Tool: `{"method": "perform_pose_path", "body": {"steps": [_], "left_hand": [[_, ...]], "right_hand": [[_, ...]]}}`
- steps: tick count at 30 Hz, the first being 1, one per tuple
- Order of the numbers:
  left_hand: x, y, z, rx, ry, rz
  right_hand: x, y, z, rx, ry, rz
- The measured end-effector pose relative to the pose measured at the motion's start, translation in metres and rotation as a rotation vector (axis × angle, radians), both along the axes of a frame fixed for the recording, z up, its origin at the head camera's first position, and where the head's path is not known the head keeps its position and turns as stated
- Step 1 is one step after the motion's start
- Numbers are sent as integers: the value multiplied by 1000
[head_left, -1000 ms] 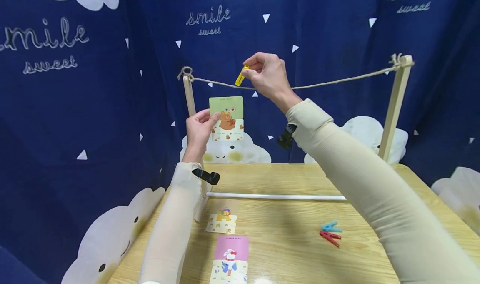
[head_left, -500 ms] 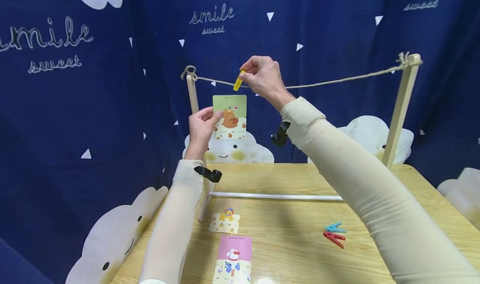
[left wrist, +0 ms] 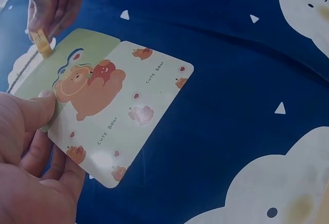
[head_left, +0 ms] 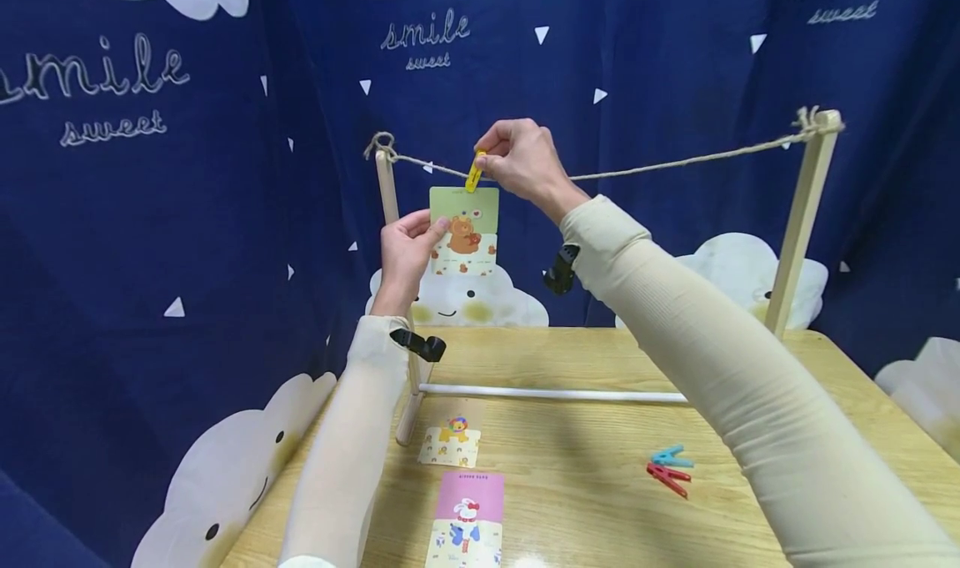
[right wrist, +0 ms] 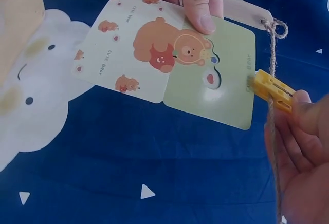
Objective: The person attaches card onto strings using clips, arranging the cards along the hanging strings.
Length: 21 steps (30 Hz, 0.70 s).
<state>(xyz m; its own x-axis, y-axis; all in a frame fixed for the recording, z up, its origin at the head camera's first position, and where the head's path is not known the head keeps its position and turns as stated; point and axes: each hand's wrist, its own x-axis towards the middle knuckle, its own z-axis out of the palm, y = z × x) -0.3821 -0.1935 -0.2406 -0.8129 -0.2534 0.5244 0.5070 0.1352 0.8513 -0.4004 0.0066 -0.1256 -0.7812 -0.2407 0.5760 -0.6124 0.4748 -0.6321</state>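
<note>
The bear card [head_left: 472, 251] stands upright just below the rope [head_left: 660, 167], pinched at its 9 o'clock edge by the left hand [head_left: 407, 255]. The right hand [head_left: 525, 163], between 1 and 2 o'clock from it, pinches a yellow clothespin [head_left: 475, 173] whose tip meets the card's 12 o'clock edge; whether it bites cannot be told. The lion card [head_left: 450, 436] lies at 6 o'clock.
</note>
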Motion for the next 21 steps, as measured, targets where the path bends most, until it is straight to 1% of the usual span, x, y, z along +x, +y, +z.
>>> {"method": "perform_pose_path", "body": {"steps": [6, 14, 21], "left_hand": [[-1, 1, 1, 0, -1, -8], [0, 2, -2, -14, -12, -12], [-1, 2, -2, -15, -18, -23]], "right_hand": [[-1, 0, -2, 37, 7, 8], [-1, 1, -5, 60, -42, 84], [-3, 1, -5, 92, -59, 63]]}}
